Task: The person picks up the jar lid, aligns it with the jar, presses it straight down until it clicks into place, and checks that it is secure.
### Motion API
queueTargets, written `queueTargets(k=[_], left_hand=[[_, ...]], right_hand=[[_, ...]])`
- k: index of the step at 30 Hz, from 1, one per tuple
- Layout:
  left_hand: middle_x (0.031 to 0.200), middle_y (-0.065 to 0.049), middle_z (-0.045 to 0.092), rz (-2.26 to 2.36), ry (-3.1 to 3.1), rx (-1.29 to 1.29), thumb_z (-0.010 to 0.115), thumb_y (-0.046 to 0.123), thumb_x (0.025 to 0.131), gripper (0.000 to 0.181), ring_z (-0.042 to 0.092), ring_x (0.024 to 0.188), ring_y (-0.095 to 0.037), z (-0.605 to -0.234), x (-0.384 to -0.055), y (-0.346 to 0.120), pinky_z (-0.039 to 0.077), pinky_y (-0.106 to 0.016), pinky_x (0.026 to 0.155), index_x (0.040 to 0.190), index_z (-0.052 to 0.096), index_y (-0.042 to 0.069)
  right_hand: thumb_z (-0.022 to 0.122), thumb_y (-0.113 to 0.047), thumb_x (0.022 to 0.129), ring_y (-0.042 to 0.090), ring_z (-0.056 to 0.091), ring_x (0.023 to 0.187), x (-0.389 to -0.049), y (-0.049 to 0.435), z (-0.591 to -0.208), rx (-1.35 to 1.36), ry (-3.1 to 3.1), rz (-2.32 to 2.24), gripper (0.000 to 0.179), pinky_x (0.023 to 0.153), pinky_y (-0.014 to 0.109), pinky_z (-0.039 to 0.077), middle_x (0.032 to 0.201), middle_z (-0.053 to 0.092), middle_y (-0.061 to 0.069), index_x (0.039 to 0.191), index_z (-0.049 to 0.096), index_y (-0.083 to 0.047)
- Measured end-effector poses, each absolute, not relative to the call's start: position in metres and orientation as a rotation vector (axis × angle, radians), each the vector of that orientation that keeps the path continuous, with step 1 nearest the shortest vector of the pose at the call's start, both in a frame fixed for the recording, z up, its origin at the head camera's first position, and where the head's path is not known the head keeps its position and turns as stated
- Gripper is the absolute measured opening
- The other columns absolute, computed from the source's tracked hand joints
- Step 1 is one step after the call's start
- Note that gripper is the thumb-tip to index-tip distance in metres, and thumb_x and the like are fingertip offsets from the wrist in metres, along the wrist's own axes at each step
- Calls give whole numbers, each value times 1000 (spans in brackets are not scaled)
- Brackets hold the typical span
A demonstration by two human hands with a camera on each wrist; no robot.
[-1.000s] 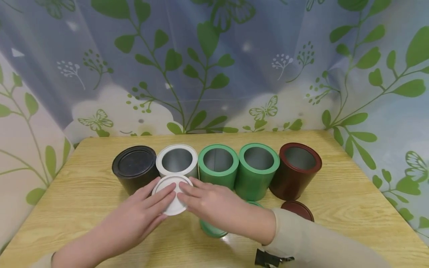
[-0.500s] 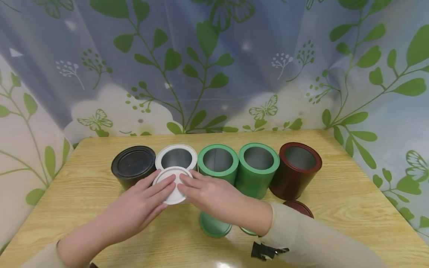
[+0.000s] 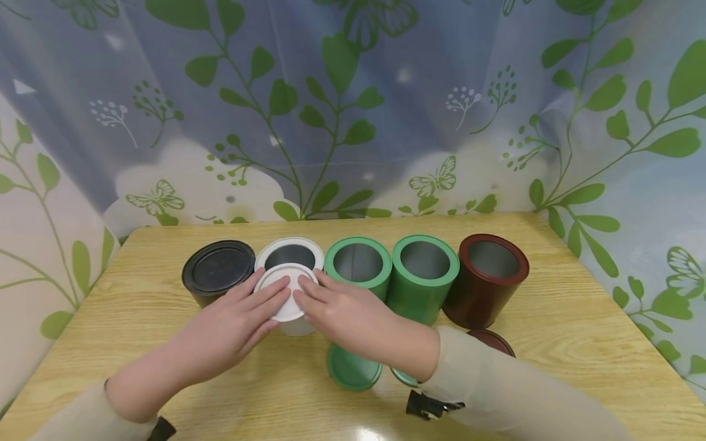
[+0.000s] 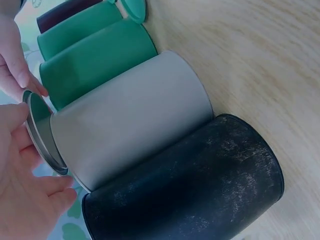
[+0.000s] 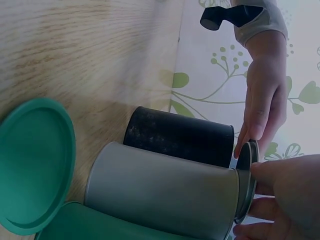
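Observation:
A round white lid [image 3: 288, 310] is held between both hands, above the near part of the white can's [image 3: 298, 328] rim. Its far edge is near the can's opening, part of which still shows. My left hand [image 3: 223, 324] grips the lid's left side, fingers across the top and thumb at the near edge. From the right, my right hand [image 3: 353, 321] holds the lid in the same way. In the left wrist view the lid [image 4: 44, 131] leans at a slant against the can's mouth, apart at one side. The right wrist view shows both thumbs at its rim.
A black can [image 3: 217, 269] with its top covered stands left of the white one. Two uncovered green cans [image 3: 413, 304] and a dark red can [image 3: 475, 300] stand to the right. Nearer me lie green lids [image 3: 355, 369] and a dark red lid [image 3: 494, 340], partly hidden by the right arm.
Both hands have carried the white lid away from me and onto the near side of the white can's opening, covering more of it. The cans stay put.

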State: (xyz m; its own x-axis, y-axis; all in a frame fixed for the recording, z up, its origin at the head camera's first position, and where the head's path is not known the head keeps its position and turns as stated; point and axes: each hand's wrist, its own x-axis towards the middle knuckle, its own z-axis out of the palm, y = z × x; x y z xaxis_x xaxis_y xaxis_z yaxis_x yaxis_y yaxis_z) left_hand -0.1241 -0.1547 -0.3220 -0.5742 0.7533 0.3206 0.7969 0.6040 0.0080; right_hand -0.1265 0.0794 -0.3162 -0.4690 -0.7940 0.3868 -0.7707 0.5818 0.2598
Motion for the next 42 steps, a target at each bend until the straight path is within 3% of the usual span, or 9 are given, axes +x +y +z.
queueTargets(k=[2, 7, 11, 28, 42], left_hand=[[142, -10, 43, -220, -2577, -1255, 39, 34, 101, 47, 33, 130, -42, -321, -125, -154, 35, -54, 99, 138, 46, 5], [144, -8, 40, -232, -2650, -1239, 52, 24, 97, 48, 29, 133, -37, -317, -125, -153, 34, -59, 97, 141, 43, 7], [144, -7, 40, -247, -2689, -1228, 54, 21, 95, 49, 29, 134, -35, -315, -128, -152, 34, -59, 97, 141, 43, 8], [142, -12, 41, -341, -2796, -1214, 47, 23, 99, 45, 30, 133, -37, -309, -148, -148, 29, -58, 101, 140, 43, 4], [144, -13, 37, -316, -2803, -1210, 48, 25, 99, 48, 25, 135, -36, -311, -159, -147, 28, -58, 102, 141, 40, 3]], right_hand=[[61, -24, 91, 26, 55, 115, -127, 78, -316, 1239, -2341, -117, 36, 91, 29, 46, 125, 59, 9, 123, 60, -7], [57, -28, 94, 24, 49, 122, -126, 76, -312, 1205, -2435, -165, 37, 96, 37, 43, 130, 56, 7, 127, 59, -10], [55, -27, 95, 23, 48, 123, -129, 75, -310, 1203, -2481, -150, 36, 96, 37, 43, 130, 55, 7, 126, 59, -10], [49, -25, 99, 22, 42, 128, -146, 73, -306, 1169, -2682, -14, 38, 100, 40, 39, 137, 48, 8, 133, 52, -9], [44, -35, 99, 23, 34, 133, -156, 71, -306, 1137, -2750, -124, 47, 102, 43, 36, 142, 41, 7, 139, 46, -10]])
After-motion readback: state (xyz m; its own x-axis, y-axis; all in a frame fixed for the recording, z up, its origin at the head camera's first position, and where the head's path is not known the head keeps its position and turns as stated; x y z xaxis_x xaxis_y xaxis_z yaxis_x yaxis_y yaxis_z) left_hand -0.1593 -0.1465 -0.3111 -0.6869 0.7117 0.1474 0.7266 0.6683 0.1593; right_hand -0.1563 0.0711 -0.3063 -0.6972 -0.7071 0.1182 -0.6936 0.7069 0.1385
